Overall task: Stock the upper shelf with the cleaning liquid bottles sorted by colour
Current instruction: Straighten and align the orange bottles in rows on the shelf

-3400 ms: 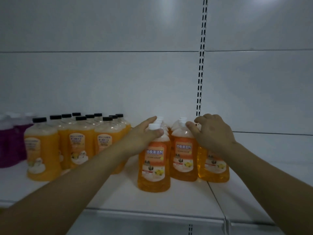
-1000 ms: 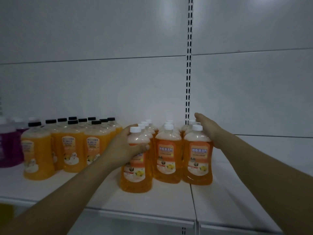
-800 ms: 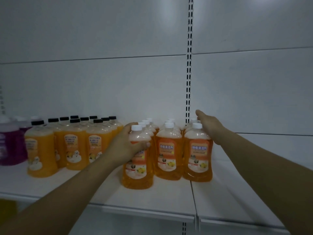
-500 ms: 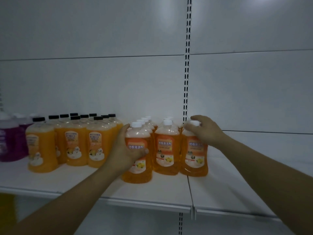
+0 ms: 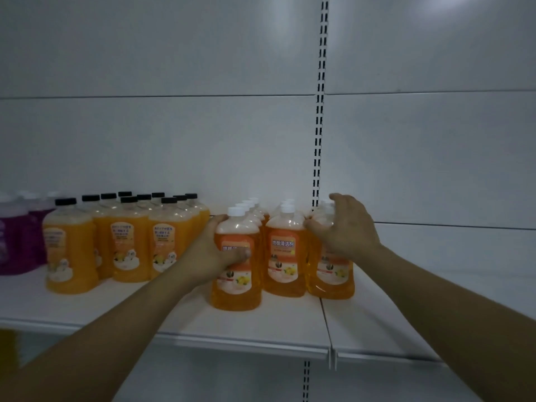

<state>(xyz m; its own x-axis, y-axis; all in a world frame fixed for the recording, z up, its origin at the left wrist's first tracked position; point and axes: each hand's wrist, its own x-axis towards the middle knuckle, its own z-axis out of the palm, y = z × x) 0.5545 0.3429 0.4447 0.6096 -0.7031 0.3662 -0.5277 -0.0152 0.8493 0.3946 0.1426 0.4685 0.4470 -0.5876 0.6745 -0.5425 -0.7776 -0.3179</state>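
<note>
Orange liquid fills the white-capped bottles that stand in three rows on the upper shelf [image 5: 261, 329], just left of the slotted upright [image 5: 319, 140]. The front left bottle [image 5: 236, 274] stands a little forward of its neighbours. The left hand [image 5: 214, 253] grips it around the shoulder and label: the thumb crosses the front of the label, the fingers wrap round the far left side, and the forearm reaches up from the lower left. The middle bottle [image 5: 285, 256] stands untouched between the two hands, its label facing out.

The right hand [image 5: 345, 227] is clamped on the front right bottle [image 5: 330, 274], palm over its shoulder, thumb pressed against its left side next to the middle bottle, fingers curled over the top and right side so that the cap is mostly hidden. That forearm comes in from the lower right. The bottle sits across the seam where two shelf boards meet.

To the left, close beside the left wrist, stands a block of yellow-orange bottles with black caps [image 5: 130, 242], several rows deep. Farther left, at the edge of view, are purple bottles [image 5: 14, 242], blurred. A white back panel [image 5: 145, 140] rises behind everything.
</note>
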